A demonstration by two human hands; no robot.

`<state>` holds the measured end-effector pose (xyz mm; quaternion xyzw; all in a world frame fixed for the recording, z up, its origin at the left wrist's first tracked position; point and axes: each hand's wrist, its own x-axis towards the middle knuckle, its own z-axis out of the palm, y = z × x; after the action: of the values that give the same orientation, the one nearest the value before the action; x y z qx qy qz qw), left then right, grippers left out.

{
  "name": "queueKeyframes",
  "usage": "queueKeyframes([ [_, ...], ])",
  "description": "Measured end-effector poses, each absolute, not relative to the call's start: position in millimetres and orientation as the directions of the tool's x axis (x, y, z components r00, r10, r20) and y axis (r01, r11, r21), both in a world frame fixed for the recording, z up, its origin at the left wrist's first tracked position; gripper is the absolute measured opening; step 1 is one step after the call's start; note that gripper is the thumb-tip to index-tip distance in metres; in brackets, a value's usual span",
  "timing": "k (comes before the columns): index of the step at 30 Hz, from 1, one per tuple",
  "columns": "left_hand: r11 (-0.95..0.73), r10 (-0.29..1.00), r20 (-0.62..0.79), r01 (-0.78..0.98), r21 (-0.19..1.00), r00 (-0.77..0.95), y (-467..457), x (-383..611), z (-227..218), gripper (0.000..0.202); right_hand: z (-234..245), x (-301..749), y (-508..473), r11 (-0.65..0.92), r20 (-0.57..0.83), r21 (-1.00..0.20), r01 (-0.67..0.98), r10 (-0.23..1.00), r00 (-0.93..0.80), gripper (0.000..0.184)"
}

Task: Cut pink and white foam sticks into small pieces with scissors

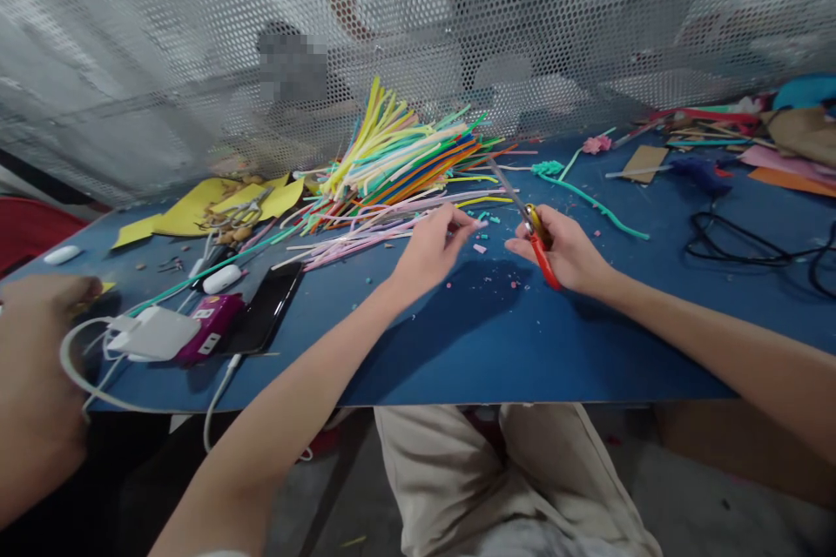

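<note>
My right hand (567, 251) is closed around a pair of scissors (541, 257) with red and yellow handles. Their blades point up and to the left, towards the pile of pipe cleaners (398, 161). My left hand (434, 248) pinches a small lilac piece of pipe cleaner (482, 224) between thumb and fingertips; how much of it lies behind the fingers is hidden. Below the hands, small lilac and teal snippets (480, 249) are scattered on the blue table (450, 348). Several lilac pipe cleaners (353, 235) lie just left of my left hand.
A black phone (271, 309), a purple power adapter (212, 326) and a white charger (157, 332) with cables lie at left, near another person's hand (45, 313). Yellow paper (189, 207) sits behind them. A teal pipe-cleaner stem (601, 207) and black cable (731, 248) lie right. Perforated metal (418, 9) stands behind.
</note>
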<state>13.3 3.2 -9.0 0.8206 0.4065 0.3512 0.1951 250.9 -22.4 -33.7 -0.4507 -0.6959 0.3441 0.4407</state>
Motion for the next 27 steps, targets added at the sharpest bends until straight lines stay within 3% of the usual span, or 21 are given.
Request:
queueKeyframes([
  [3,-0.491,0.849,0.319,0.407,0.77,0.421,-22,33,-13,0.024,-32,243,-25,0.32,0.299,-0.945,0.074,0.931,-0.208,0.047],
  [6,-0.44,0.867,0.297,0.337,0.832,0.4,-32,40,-14,0.029,-28,237,-29,0.278,0.285,-0.959,-0.063,0.939,-0.194,0.051],
  [12,-0.376,0.884,0.268,0.242,0.894,0.383,-30,39,-13,0.033,-26,234,-33,0.27,0.29,-0.952,-0.142,0.946,-0.146,0.049],
  [17,-0.216,0.925,0.172,0.095,0.972,0.339,-23,39,-16,0.041,-28,237,-26,0.345,0.355,-0.925,-0.158,0.934,-0.041,0.041],
  [22,-0.072,0.906,0.062,0.01,0.997,0.42,-11,34,-25,0.049,-35,246,-17,0.407,0.405,-0.905,-0.126,0.913,0.041,0.031],
  [27,0.001,0.903,0.008,-0.02,1.0,0.43,-7,33,-30,0.051,-34,244,-19,0.373,0.378,-0.9,-0.226,0.926,0.025,0.028],
])
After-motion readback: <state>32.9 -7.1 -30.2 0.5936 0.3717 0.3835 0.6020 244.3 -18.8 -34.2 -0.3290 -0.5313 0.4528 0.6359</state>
